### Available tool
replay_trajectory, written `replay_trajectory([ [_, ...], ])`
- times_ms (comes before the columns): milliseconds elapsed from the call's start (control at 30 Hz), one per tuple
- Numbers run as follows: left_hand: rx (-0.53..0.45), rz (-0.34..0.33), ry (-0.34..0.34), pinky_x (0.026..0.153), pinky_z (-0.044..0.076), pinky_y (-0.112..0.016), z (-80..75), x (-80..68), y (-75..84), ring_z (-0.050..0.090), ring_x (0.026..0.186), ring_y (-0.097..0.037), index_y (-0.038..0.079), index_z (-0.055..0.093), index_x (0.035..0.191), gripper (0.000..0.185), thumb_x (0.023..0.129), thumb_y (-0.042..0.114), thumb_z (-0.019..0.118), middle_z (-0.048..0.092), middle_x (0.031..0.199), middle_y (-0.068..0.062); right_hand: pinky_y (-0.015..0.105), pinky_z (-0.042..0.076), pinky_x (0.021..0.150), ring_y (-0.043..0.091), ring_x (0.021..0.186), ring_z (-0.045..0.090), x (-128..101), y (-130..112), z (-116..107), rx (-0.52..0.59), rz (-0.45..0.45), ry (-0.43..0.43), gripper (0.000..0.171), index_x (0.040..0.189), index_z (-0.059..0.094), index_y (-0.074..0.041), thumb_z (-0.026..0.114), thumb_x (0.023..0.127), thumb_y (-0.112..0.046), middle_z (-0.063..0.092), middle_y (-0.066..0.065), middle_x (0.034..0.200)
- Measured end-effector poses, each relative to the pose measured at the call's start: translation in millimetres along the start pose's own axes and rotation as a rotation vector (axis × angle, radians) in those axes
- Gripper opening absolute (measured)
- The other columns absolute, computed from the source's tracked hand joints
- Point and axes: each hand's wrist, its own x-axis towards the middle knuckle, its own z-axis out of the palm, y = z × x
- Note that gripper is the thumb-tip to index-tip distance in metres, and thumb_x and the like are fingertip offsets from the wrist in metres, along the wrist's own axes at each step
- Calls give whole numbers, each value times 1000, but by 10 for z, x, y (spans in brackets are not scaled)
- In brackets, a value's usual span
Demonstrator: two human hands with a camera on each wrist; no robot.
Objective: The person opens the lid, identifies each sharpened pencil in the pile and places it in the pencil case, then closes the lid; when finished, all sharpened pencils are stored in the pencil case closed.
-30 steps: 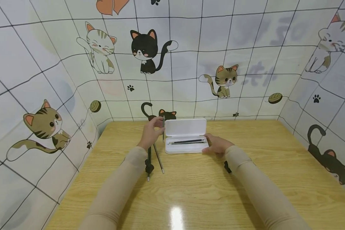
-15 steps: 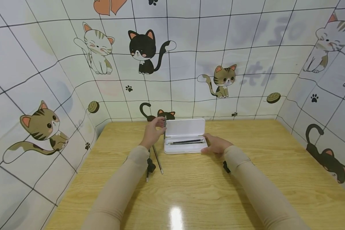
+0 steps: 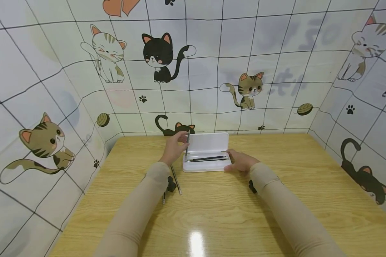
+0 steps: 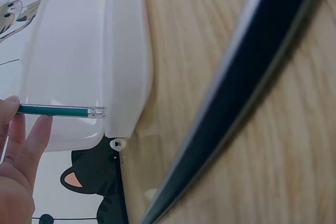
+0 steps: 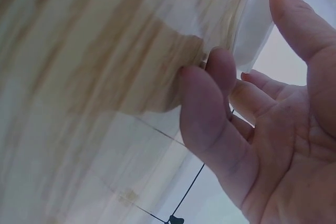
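Note:
My left hand (image 3: 175, 146) pinches a green pencil (image 4: 58, 110) between thumb and fingertips. In the head view the pencil stands nearly upright at the left end of a white pencil case (image 3: 207, 166), its silver eraser end pointing down. The case lies with its lid (image 3: 209, 142) raised, and dark pencils (image 3: 207, 159) rest lengthwise inside. My right hand (image 3: 242, 161) holds the case's right end, thumb at the front corner and fingers at the side. In the right wrist view the case's edge (image 5: 252, 24) shows beside the thumb, partly hidden by the hand.
Loose pencils (image 3: 177, 182) lie on the wooden table (image 3: 218, 214) under the left forearm. A dark pencil (image 4: 226, 103) looms blurred in the left wrist view. Black pieces show under both wrists. Cat-print cloth walls (image 3: 206, 107) rise behind and at both sides.
My left hand has moved slightly right, bringing the pencil from beside the case to over its left end. The right hand keeps its place on the case.

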Motion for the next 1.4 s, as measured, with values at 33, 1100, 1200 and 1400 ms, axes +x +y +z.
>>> replay_trajectory([
  [33,4,7,-2,96,52,-46,8,3,-13,67,100,-26,6,63,131,42,90,-1,74,71,105,-11,48,46,90,37,119,52,1,1,3,-1,1,1,93,161,18,-7,73,94,-41,27,29,161],
  [1100,85,-61,-156,81,58,-32,247,104,-45,69,95,-21,7,70,123,36,89,-2,75,72,106,-9,56,38,107,42,142,38,26,19,22,8,6,8,90,160,20,-9,73,94,-39,30,28,160],
  [1200,129,-39,-196,82,57,-31,275,121,-27,68,94,-20,7,72,121,32,90,-1,75,72,107,-8,59,34,112,44,145,33,29,26,20,5,5,9,91,160,20,-9,73,94,-39,29,27,161],
  [1400,186,-27,-250,81,56,-29,328,143,5,68,94,-18,8,73,117,29,90,0,76,71,108,-5,59,35,111,44,144,34,22,24,13,10,3,9,90,161,20,-8,73,94,-39,28,27,161],
])
